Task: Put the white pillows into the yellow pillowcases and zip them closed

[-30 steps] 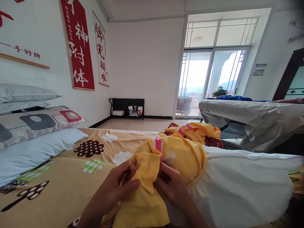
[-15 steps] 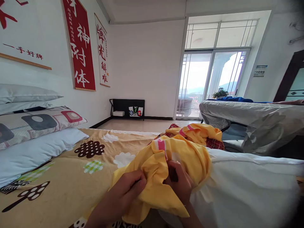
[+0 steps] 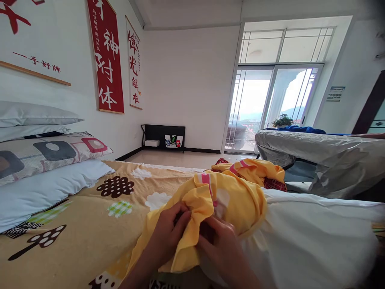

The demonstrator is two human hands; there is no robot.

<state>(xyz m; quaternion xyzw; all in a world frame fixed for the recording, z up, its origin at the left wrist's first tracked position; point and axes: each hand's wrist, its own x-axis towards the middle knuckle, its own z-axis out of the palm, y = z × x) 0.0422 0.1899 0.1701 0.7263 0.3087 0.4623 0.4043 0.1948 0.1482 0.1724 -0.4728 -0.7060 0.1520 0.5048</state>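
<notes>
A yellow cloth cover with a pink and white stripe lies bunched in front of me, gathered at one end of a white pillow or quilt. My left hand pinches a fold of the cover between thumb and fingers. Close to its right, my right hand is also closed on the cloth, its fingertips partly hidden by the fold. Beneath them spreads a tan patterned bedsheet. Another crumpled yellow cloth with a pink stripe rests just behind, over red plaid fabric.
Stacked pillows line the left side of the bed. A plastic-covered table stands at the right, with blue cloth on it. Against the far wall is a low black shelf, left of glass sliding doors.
My right hand has drawn back toward me, out from behind the fold. My left hand has shifted slightly up and right, and the loose flap of cloth now hangs narrower. The view has turned slightly left.
</notes>
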